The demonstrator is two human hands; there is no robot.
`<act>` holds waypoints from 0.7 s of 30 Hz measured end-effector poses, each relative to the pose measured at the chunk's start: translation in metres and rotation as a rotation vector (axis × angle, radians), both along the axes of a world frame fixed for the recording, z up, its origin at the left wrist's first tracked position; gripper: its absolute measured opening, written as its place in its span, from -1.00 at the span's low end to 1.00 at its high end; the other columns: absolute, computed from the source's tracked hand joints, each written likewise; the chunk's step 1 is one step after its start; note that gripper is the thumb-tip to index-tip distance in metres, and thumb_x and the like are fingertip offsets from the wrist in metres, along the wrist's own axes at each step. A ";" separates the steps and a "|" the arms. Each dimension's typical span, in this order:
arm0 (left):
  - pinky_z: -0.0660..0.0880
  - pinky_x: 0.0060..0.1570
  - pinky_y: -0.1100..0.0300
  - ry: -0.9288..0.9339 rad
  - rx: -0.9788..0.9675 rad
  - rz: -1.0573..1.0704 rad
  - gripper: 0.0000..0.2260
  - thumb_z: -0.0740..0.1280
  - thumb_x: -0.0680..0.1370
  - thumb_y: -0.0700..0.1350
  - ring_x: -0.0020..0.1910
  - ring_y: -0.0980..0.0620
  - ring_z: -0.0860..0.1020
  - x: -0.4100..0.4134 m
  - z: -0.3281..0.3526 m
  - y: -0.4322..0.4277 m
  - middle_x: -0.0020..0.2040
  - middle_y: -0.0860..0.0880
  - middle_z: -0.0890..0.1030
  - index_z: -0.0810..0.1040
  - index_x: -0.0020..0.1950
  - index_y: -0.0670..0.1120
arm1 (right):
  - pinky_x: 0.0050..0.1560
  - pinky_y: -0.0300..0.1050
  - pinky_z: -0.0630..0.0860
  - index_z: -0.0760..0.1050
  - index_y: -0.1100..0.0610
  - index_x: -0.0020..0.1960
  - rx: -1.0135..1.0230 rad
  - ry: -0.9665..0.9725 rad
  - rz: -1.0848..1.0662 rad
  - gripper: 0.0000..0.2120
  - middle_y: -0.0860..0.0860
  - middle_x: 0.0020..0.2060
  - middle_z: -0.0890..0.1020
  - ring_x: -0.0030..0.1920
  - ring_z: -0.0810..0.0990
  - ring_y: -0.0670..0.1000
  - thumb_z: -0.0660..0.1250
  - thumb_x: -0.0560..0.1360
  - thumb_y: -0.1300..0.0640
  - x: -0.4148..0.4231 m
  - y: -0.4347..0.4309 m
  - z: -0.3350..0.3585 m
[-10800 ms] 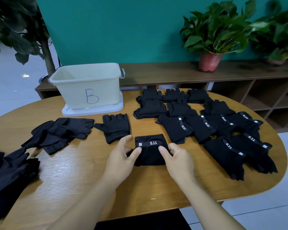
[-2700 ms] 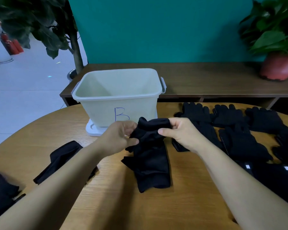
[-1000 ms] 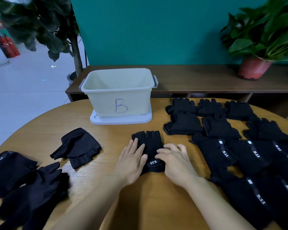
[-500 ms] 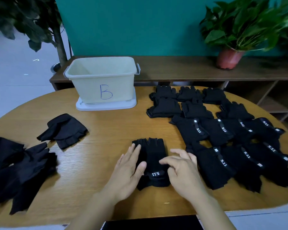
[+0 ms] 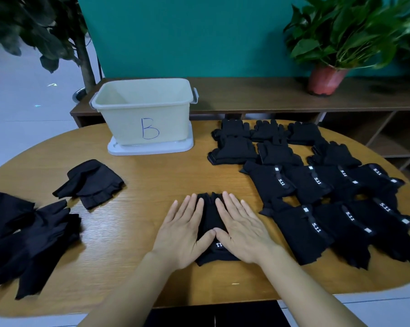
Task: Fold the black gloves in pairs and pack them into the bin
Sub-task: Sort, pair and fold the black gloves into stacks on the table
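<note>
Gloves [image 5: 291,234]: black throughout. Wrist straps [image 5: 280,179]: white "5.11" lettering, small white squares. Bin [image 5: 128,123]: pale cream, blue handwritten "B". Lid [image 5: 152,149] under it: white. Table [image 5: 140,208]: honey-brown wood grain. Wall [image 5: 187,31]: teal. Pot [image 5: 325,80]: reddish terracotta; leaves [image 5: 340,31] green.

We look through one wide-angle camera worn on the head. It faces forward and down across the table [image 5: 152,175] from its near edge. The forearms enter from the bottom of the frame, so the left hand [image 5: 182,230] and right hand [image 5: 244,232] sit close under the lens, at centre. The bin [image 5: 142,119] stands farther off, left of centre. The shelf [image 5: 258,95] and wall [image 5: 187,36] close the far side. The glove rows [image 5: 317,185] on the right and the glove pile [image 5: 29,237] on the left run out to the frame edges.
</note>
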State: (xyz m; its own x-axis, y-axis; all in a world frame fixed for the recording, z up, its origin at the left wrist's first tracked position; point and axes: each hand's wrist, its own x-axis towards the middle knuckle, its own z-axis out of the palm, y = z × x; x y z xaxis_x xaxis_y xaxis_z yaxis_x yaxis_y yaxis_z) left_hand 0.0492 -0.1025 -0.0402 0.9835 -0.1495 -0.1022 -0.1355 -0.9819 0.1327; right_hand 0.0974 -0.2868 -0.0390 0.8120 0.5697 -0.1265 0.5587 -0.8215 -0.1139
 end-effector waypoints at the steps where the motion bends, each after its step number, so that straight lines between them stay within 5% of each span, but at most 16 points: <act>1: -0.37 0.52 0.02 -0.003 -0.004 0.022 -0.16 -0.44 0.42 0.45 0.54 0.09 -0.38 0.000 0.001 0.002 0.58 0.00 -0.33 -0.35 0.57 -0.02 | 0.52 -0.07 -0.38 -0.37 0.04 0.57 -0.007 0.007 -0.012 -0.17 -0.01 0.53 -0.39 0.52 -0.42 -0.05 -0.49 0.41 -0.36 0.000 0.000 0.000; 7: -0.42 0.48 -0.11 -0.070 0.014 0.059 -0.16 -0.61 0.34 0.47 0.54 0.04 -0.40 -0.010 0.004 0.016 0.60 0.03 -0.29 -0.41 0.55 0.11 | 0.53 -0.10 -0.36 -0.34 0.03 0.56 0.153 0.111 -0.103 -0.24 -0.09 0.56 -0.31 0.52 -0.37 -0.17 -0.43 0.46 -0.32 -0.004 -0.006 0.010; 10: -0.24 0.51 -0.18 -0.287 -0.101 0.015 -0.29 -0.34 0.56 0.43 0.60 0.02 -0.20 -0.025 0.008 0.029 0.64 0.00 -0.11 -0.21 0.62 0.10 | 0.54 -0.20 -0.27 -0.19 0.01 0.60 0.349 0.040 -0.100 -0.35 -0.14 0.57 -0.16 0.53 -0.26 -0.25 -0.30 0.59 -0.27 -0.010 -0.022 0.018; 14: 0.18 0.45 -0.10 -0.549 -0.192 -0.304 -0.47 0.13 0.63 0.29 0.43 0.03 0.43 -0.043 0.008 0.029 0.48 -0.03 0.42 0.40 0.48 -0.01 | 0.55 -0.16 -0.02 0.24 0.07 0.55 0.538 -0.198 -0.042 -0.47 -0.09 0.51 0.26 0.54 0.11 -0.20 -0.08 0.67 -0.13 -0.031 -0.030 0.020; 17: 0.25 0.41 -0.08 -0.554 -0.092 -0.447 -0.56 0.30 0.56 0.23 0.34 0.10 0.50 -0.045 0.001 0.029 0.35 0.04 0.56 0.58 0.33 0.00 | 0.52 -0.07 0.13 0.43 0.14 0.45 0.545 -0.282 0.042 -0.54 -0.01 0.42 0.46 0.47 0.33 -0.10 0.11 0.60 0.04 -0.045 -0.030 0.016; 21: 0.17 0.44 -0.05 -0.447 -0.042 -0.420 -0.53 0.29 0.51 0.24 0.28 0.16 0.54 -0.038 0.001 0.031 0.25 0.10 0.63 0.61 0.31 0.03 | 0.52 -0.03 0.09 0.39 0.15 0.47 0.359 -0.201 0.126 -0.36 0.01 0.45 0.42 0.49 0.31 -0.07 0.16 0.39 0.07 -0.050 -0.033 0.008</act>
